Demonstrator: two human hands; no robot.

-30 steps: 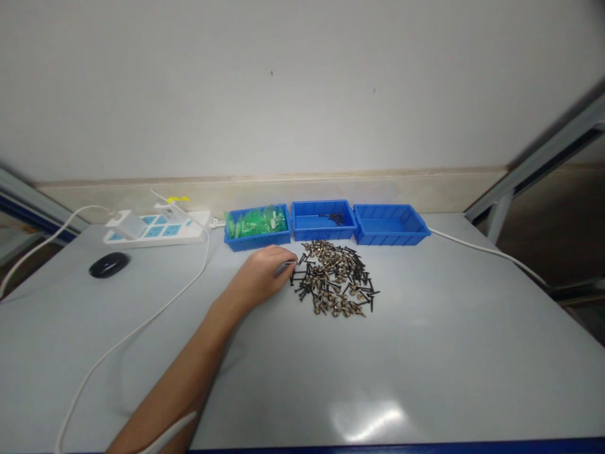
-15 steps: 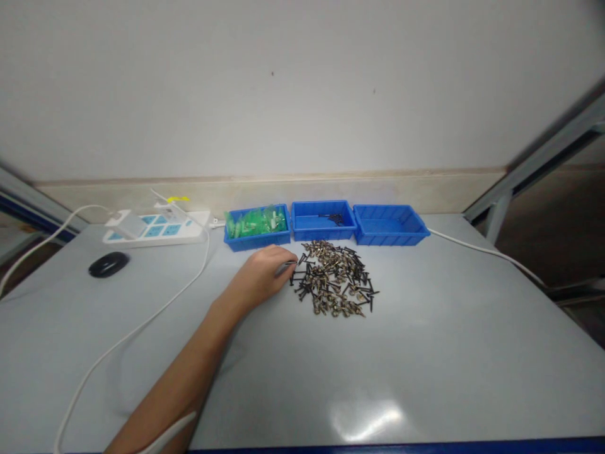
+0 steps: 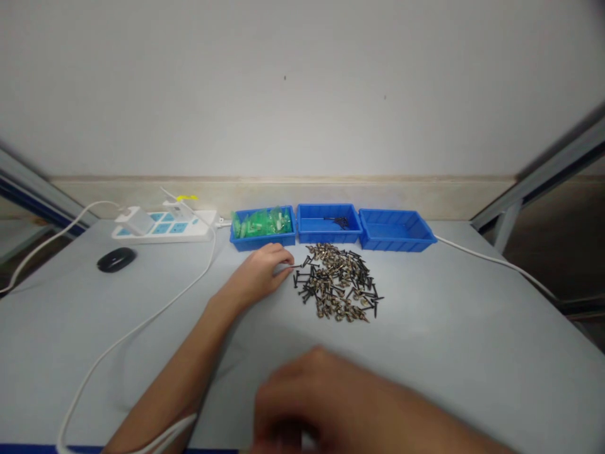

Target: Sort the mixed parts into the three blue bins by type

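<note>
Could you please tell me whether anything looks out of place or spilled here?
A thin white cable loops across the smooth grey tabletop and appears to cross the bare left forearm, an awkward spot. Mixed black and brassy metal screws lie heaped outside the blue plastic trays.

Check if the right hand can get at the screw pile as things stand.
Probably yes: the right hand, blurred, is on the near side of the screw pile, with no obstacle visible between. The left hand sits at the pile's left edge, off that path.
</note>
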